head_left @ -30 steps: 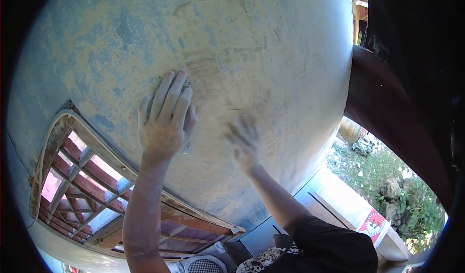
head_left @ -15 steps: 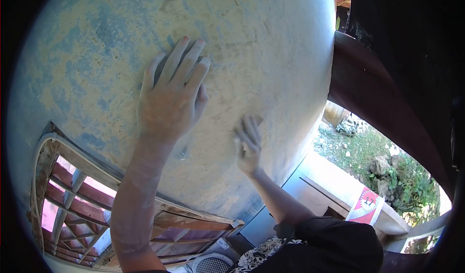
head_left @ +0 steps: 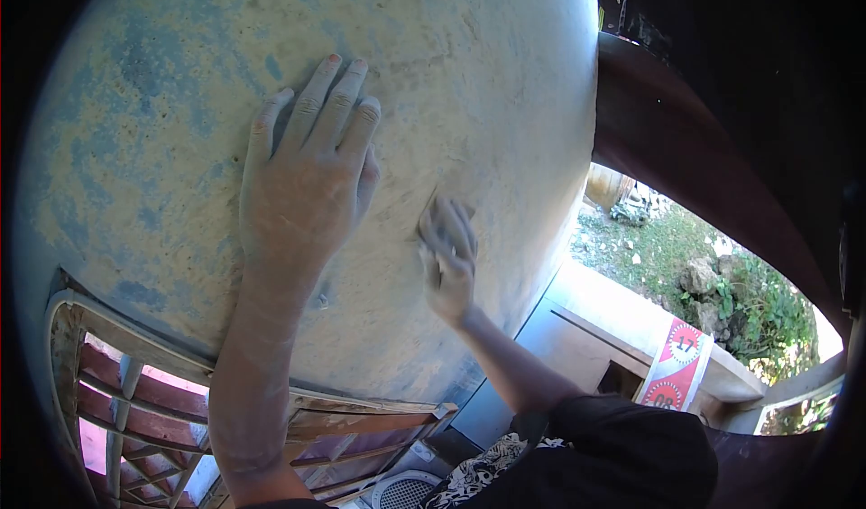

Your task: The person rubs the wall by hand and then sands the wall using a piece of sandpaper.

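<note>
My left hand [head_left: 307, 180] lies flat against the patchy blue and cream wall [head_left: 207, 85], fingers spread and holding nothing. Pale dust coats its fingers. Lower and to the right, my right hand [head_left: 448, 256] is pressed to the same wall with its fingers together and slightly blurred. A thin, flat, brownish piece [head_left: 428, 213] shows at the edge of these fingers; its material is unclear, and most of it is hidden under the hand.
A wooden lattice window frame [head_left: 126, 401] is at the lower left. A round mesh grille [head_left: 403, 493] sits at the bottom. On the right are a ledge [head_left: 622, 315], a red-and-white numbered strip [head_left: 677, 356], dark hanging cloth [head_left: 704, 148], and grass with rocks [head_left: 699, 276] outside.
The camera view has shifted, so wall and window appear further left. My right hand has moved slightly along the wall, its fingers angled differently. My left hand stays flat on the wall.
</note>
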Demonstrator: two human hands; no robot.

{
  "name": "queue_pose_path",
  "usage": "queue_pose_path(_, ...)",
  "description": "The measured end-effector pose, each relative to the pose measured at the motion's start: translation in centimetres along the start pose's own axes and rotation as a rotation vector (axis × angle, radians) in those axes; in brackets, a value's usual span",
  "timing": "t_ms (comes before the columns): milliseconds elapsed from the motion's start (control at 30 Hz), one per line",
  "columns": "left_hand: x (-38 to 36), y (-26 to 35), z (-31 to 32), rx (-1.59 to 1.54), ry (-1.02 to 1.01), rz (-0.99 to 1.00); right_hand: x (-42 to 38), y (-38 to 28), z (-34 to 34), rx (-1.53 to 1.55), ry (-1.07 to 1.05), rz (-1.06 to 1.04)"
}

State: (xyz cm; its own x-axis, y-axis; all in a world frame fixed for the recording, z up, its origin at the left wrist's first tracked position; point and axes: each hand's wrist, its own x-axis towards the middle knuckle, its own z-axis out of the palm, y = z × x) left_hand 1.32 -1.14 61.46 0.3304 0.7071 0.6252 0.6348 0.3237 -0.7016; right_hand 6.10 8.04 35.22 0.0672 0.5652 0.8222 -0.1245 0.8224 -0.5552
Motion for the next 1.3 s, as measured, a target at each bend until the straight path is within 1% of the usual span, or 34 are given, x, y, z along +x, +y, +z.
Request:
queue_pose_path(33, -0.1, 0.1, 0.0, -0.010, -0.003, 0.002, 1.6, 0.7, 0.1, -0.006, 0.036, -0.022)
queue_pose_path(100, -0.2, 0.3, 0.0, -0.023, -0.006, -0.042, 4.9, 0.4, 0.0, -0.023, 0.059, 0.019)
queue_pose_path(167, -0.1, 0.2, -0.2, -0.018, -0.002, -0.039, 6.4, 0.0, 0.3, 0.029, 0.104, 0.053)
queue_pose_path(267, 0.3, 0.3, -0.1, -0.011, 0.005, -0.042, 2.9, -0.3, 0.8, 0.009, 0.050, -0.010)
queue_pose_path(333, 0.0, 0.6, 0.0, -0.003, -0.008, -0.065, 2.0, 0.0, 0.1, -0.011, 0.001, -0.048)
queue_pose_path(400, -0.2, 0.5, 0.2, 0.000, 0.060, -0.086, 2.8, 0.9, -0.9, -0.045, -0.062, -0.145)
queue_pose_path(433, -0.4, 0.5, 0.1, 0.008, 0.048, -0.092, 3.9, 1.3, -1.4, -0.033, -0.071, -0.142)
queue_pose_path(500, -0.5, 0.6, 0.0, -0.004, 0.167, -0.141, 5.8, 1.8, -2.1, -0.101, -0.102, -0.107)
queue_pose_path(533, -0.8, 0.9, -0.3, 0.004, 0.162, -0.145, 5.7, 1.3, -2.2, -0.093, -0.108, -0.109)
queue_pose_path(600, -1.9, 1.6, -0.6, -0.069, 0.192, -0.292, 5.3, 0.0, -1.5, -0.074, -0.064, -0.020)
queue_pose_path(633, -2.9, 2.2, -0.7, -0.051, 0.187, -0.296, 4.8, -0.7, -1.5, -0.056, -0.069, -0.023)
queue_pose_path(700, -5.4, 3.5, -0.7, -0.067, 0.150, -0.374, 3.2, -2.3, -1.9, -0.060, -0.176, -0.090)
queue_pose_path(733, -6.5, 3.9, -0.7, -0.052, 0.151, -0.366, 2.7, -2.2, -2.0, -0.062, -0.203, -0.093)
queue_pose_path(800, -8.6, 4.3, -0.8, -0.031, 0.044, -0.365, 2.9, -0.3, -1.8, -0.052, -0.169, -0.109)
queue_pose_path(833, -9.2, 4.1, -0.8, -0.022, 0.040, -0.363, 3.8, 0.2, -1.7, -0.054, -0.143, -0.134)
queue_pose_path(867, -9.9, 4.1, -0.8, 0.006, 0.022, -0.358, 4.7, 0.8, -1.6, -0.078, -0.103, -0.082)
queue_pose_path(900, -10.6, 4.3, -0.8, 0.031, 0.000, -0.355, 5.6, 0.7, -1.3, -0.074, -0.112, -0.075)
queue_pose_path(967, -11.5, 4.9, -0.7, 0.048, -0.025, -0.364, 7.0, 0.4, -0.7, 0.043, 0.007, 0.032)
queue_pose_path(1033, -11.9, 5.3, -0.3, 0.071, -0.037, -0.365, 5.9, -0.9, 0.0, 0.024, 0.005, 0.039)
queue_pose_path(1067, -12.0, 5.6, 0.0, 0.097, -0.031, -0.398, 5.2, -1.5, 0.1, 0.000, 0.008, 0.041)
queue_pose_path(1100, -11.9, 6.0, 0.2, 0.123, -0.023, -0.433, 4.3, -2.0, -0.4, 0.003, 0.008, 0.034)
queue_pose_path(1167, -11.9, 6.4, 0.5, 0.138, -0.035, -0.456, 2.4, -2.3, -1.2, 0.029, -0.179, -0.084)
queue_pose_path(1200, -11.9, 6.6, 0.6, 0.150, -0.055, -0.470, 2.2, -0.8, -1.5, -0.054, -0.224, -0.163)
queue_pose_path(1233, -11.9, 6.6, 0.7, 0.153, -0.059, -0.471, 2.5, 1.1, -1.3, -0.050, -0.226, -0.162)
queue_pose_path(1300, -11.9, 6.7, 0.9, 0.172, -0.049, -0.475, 3.8, 4.2, -0.3, 0.007, -0.064, -0.240)
